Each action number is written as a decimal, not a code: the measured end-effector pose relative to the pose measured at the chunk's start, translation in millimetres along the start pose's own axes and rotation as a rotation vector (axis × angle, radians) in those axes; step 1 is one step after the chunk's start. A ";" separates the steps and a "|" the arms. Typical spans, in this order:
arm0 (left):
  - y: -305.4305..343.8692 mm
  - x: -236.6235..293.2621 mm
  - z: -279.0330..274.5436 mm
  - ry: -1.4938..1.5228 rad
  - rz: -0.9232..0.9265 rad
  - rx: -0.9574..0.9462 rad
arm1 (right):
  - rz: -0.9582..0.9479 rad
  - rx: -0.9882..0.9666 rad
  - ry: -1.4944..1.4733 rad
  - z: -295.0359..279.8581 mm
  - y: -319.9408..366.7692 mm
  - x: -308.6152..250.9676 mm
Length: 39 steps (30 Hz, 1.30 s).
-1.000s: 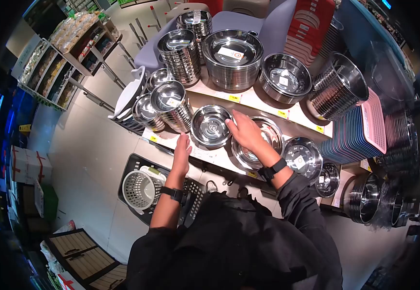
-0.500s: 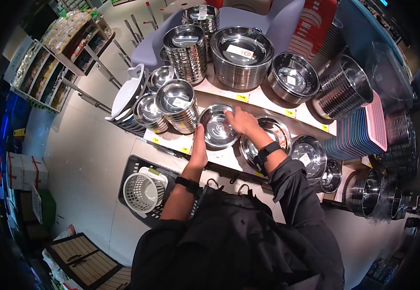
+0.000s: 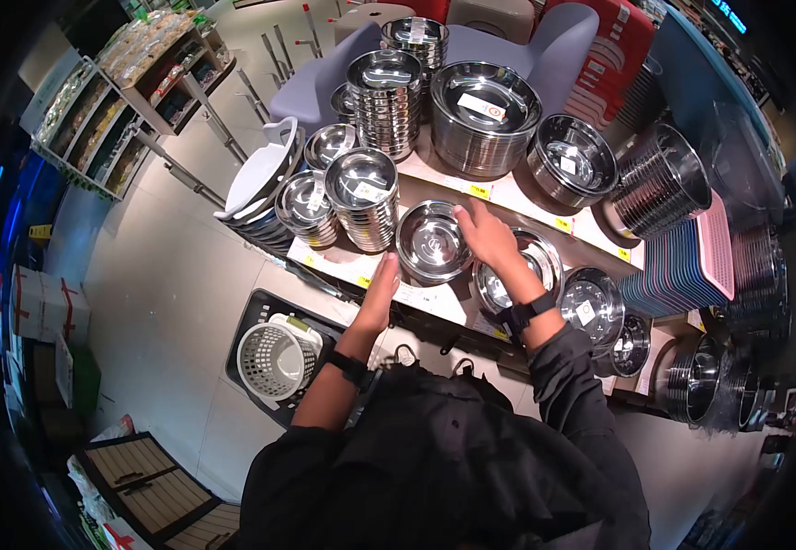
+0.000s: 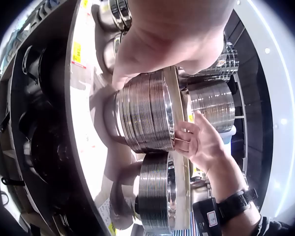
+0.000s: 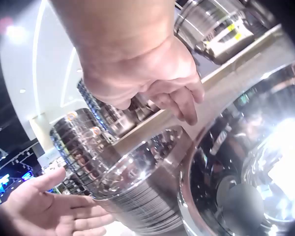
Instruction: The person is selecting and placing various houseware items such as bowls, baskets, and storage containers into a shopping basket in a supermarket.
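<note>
A stack of shiny steel bowls stands on the lower shelf, its nested rims showing in the left wrist view. My left hand is held at the stack's near left side, fingers extended; the right wrist view shows its palm facing the bowls. On the far right side, my right hand reaches over the top bowl's rim, its fingers loosely bent. In the left wrist view the right fingertips are right at the rim. Next to the right forearm sits a wider steel basin.
More bowl stacks stand close on the left. On the raised shelf behind are large steel basins and a leaning stack. Pink and blue plastic baskets are at the right. A black basket with a white basket inside stands on the floor.
The left hand came in to the stack's side, then shifted slightly back. The right hand's fingers bent at the rim, then loosened somewhat. The head view has shifted, and the bowls appear farther right.
</note>
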<state>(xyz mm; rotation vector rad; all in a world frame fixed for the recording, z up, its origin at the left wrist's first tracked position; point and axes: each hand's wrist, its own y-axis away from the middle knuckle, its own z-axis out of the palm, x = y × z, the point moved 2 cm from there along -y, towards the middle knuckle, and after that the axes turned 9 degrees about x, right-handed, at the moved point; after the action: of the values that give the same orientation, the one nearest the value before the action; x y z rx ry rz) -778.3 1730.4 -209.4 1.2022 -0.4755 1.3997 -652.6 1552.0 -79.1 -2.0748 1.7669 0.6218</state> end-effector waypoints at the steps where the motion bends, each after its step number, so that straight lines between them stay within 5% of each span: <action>1: 20.4 6.8 -5.4 -0.089 -0.008 0.121 | -0.019 -0.011 -0.002 -3.8 8.8 -2.3; 4: 80.8 18.2 -33.3 -0.165 0.016 0.151 | -0.423 0.228 -0.227 -21.2 40.8 -24.8; 7: 138.7 20.6 -56.5 -0.281 0.053 0.367 | -0.667 0.076 -0.232 -10.1 79.4 -45.9; 10: 186.2 -16.3 -110.6 -0.611 0.174 0.604 | -0.827 -0.117 -0.361 27.8 117.2 -57.0; 12: 233.8 -20.3 -123.3 -1.033 0.075 0.804 | -0.816 -0.353 -0.404 54.1 145.0 -61.1; 15: 282.2 -37.0 -141.4 -1.173 -0.034 0.796 | -0.960 -0.499 -0.314 128.6 187.1 -50.1; 21: 303.4 -74.2 -180.2 -1.322 0.063 0.928 | -1.191 -0.556 -0.057 189.2 241.7 -63.2; 27: 301.6 -57.0 -193.4 -1.110 -0.093 0.816 | -1.036 -0.508 0.045 221.8 252.5 -86.2; 28: 301.4 -60.6 -198.6 -1.108 0.052 0.803 | -1.017 -0.497 0.038 231.2 251.9 -89.4; 35: 300.7 -23.8 -228.8 -0.943 -0.101 0.687 | -1.003 -0.390 -0.013 263.6 253.4 -122.8; 36: 293.0 -43.2 -247.1 -1.052 0.065 0.721 | -1.007 -0.376 -0.017 270.6 251.6 -127.0; 39: 285.0 -30.7 -263.5 -1.067 0.043 0.686 | -0.990 -0.379 -0.018 282.8 246.0 -143.2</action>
<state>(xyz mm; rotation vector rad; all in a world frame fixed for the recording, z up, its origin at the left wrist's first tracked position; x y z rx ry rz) -1142.0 1866.7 -237.4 2.5148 -0.7618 0.8514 -943.6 1779.4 -236.3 -2.7795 0.4389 0.6605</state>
